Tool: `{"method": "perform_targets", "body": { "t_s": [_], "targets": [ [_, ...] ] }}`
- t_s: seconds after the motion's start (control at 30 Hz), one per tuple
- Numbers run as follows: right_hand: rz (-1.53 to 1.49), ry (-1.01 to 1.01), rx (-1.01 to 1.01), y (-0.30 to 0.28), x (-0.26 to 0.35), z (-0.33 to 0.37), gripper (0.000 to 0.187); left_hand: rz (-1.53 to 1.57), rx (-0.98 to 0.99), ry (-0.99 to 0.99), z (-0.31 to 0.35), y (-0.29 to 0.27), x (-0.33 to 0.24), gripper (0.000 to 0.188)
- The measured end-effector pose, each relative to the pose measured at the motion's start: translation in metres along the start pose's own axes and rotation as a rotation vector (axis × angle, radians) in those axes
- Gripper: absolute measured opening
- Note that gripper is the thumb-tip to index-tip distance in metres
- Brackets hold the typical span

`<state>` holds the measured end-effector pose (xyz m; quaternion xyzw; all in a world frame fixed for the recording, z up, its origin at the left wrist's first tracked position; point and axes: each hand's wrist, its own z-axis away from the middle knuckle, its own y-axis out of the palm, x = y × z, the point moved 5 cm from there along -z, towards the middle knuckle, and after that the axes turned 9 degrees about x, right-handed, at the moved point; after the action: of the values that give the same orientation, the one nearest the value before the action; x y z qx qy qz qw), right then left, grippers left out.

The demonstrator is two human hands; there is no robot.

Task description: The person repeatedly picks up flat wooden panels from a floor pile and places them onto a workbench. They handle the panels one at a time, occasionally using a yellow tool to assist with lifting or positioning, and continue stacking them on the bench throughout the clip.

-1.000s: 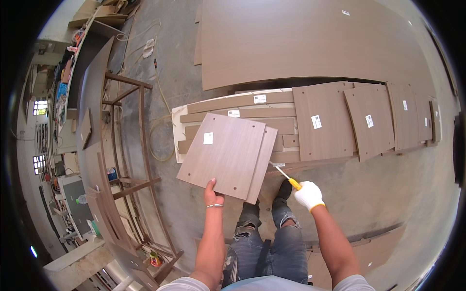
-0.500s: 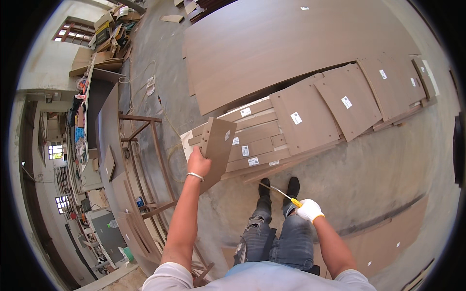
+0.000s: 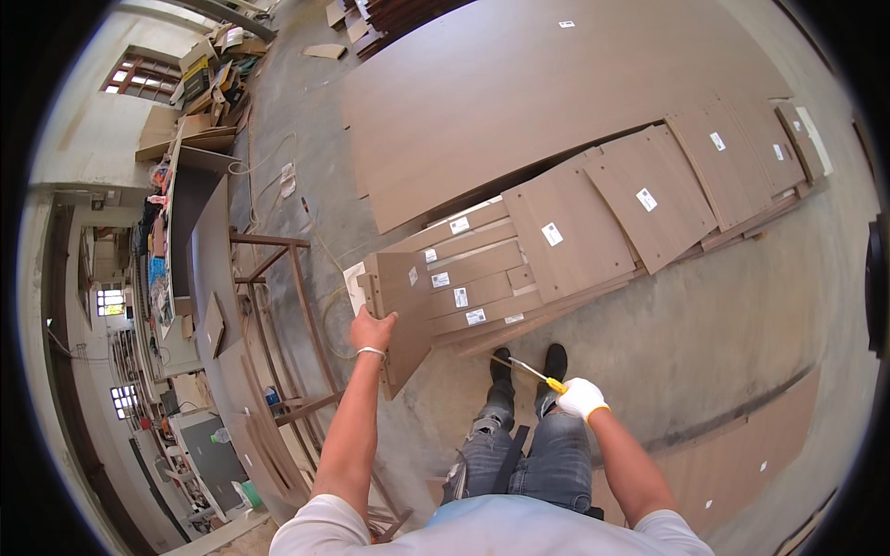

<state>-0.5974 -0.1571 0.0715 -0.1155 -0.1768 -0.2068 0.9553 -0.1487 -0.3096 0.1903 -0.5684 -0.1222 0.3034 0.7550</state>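
My bare left hand [image 3: 374,332], with a white band at the wrist, grips the edge of a brown wood-look panel [image 3: 408,301]. The panel is tilted on edge, and a white label shows on its face. My right hand [image 3: 582,398], in a white glove, is closed round the yellow handle of a screwdriver [image 3: 556,385]. Its long thin metal shaft points away to the left, above my shoes; the tip is too small to make out. Just beyond the held panel lies a row of labelled brown boards [image 3: 552,232], stacked low and overlapping, some with small drilled holes.
A large brown sheet [image 3: 556,102] lies behind the row. Left of me stands a rusty metal frame [image 3: 306,324] beside a long board-topped bench [image 3: 209,250]. A hose [image 3: 324,241] trails over the concrete floor. Scrap boards [image 3: 209,93] lean at the far left; another brown sheet [image 3: 742,445] lies at right.
My left hand has drawn the panel slightly nearer and left, and its face has turned. My right hand has shifted slightly left with the screwdriver still in it.
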Motion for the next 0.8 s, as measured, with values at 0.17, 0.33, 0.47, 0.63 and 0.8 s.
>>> {"method": "perform_targets", "body": {
  "t_s": [0.17,0.33,0.47,0.63,0.8],
  "targets": [
    [0.083,-0.056,0.018,-0.004,0.028,-0.009,0.031,-0.105,0.118,0.023,-0.012,0.012,0.000,0.048],
    [0.055,-0.191,-0.094,-0.018,0.049,-0.026,0.035,-0.018,0.156,0.110,0.007,-0.005,0.007,0.046],
    [-0.142,-0.084,-0.284,-0.042,0.054,-0.050,0.031,0.203,0.218,0.123,0.044,-0.027,-0.008,0.046],
    [-1.282,-0.452,-0.046,-0.063,0.052,-0.089,0.024,1.050,0.470,0.136,0.056,-0.041,0.030,0.041],
    [-1.263,-0.383,-0.065,-0.075,0.087,-0.085,0.035,1.570,0.758,-0.048,0.036,0.031,0.083,0.054]
  ]
}}
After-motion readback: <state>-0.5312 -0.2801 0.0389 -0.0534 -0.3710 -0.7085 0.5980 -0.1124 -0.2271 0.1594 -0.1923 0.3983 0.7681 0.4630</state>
